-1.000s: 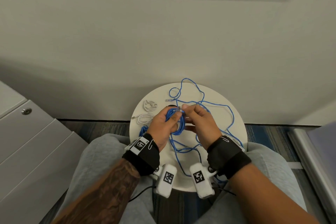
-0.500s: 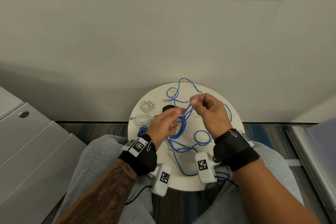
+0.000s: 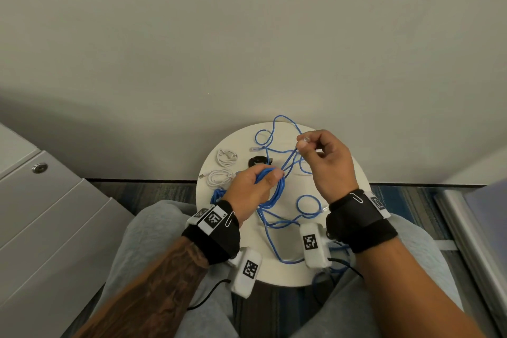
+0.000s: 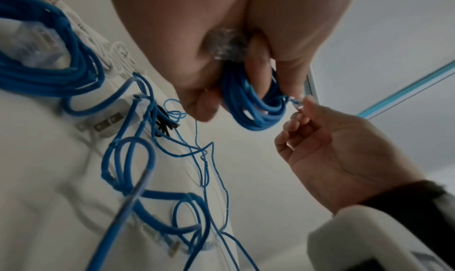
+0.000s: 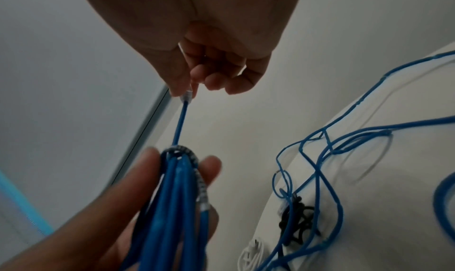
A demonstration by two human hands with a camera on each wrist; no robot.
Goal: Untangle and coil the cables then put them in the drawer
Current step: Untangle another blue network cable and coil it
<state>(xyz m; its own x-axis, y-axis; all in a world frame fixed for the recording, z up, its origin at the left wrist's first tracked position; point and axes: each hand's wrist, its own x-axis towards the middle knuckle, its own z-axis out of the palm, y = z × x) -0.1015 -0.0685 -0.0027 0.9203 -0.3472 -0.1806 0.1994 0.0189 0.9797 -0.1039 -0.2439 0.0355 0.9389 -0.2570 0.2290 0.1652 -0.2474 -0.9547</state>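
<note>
My left hand (image 3: 270, 177) grips a coiled blue cable (image 3: 277, 189) above the round white table (image 3: 274, 274). My right hand (image 3: 303, 143) is raised up and to the right of it and pinches that cable's clear plug (image 3: 306, 140) between thumb and forefinger. In the right wrist view a short straight run of cable leads from the plug (image 5: 185, 96) down to the coil (image 5: 172, 187), and it wraps once around the top of the coil. The left wrist view shows the coil (image 4: 253, 109) hanging from my curled fingers. A thinner blue cable (image 3: 310, 206) sprawls in loose loops over the table.
Two small white cable bundles (image 3: 226, 157) (image 3: 219, 177), a black cable bundle (image 3: 258, 160) and another blue coil (image 3: 216, 195) lie on the table's left side. A grey cabinet with closed drawers (image 3: 41, 200) stands at the left. A wall is just behind the table.
My right hand has moved up and to the right, away from the left hand, drawing the plug end of the cable out from the coil. The left hand has kept its grip.
</note>
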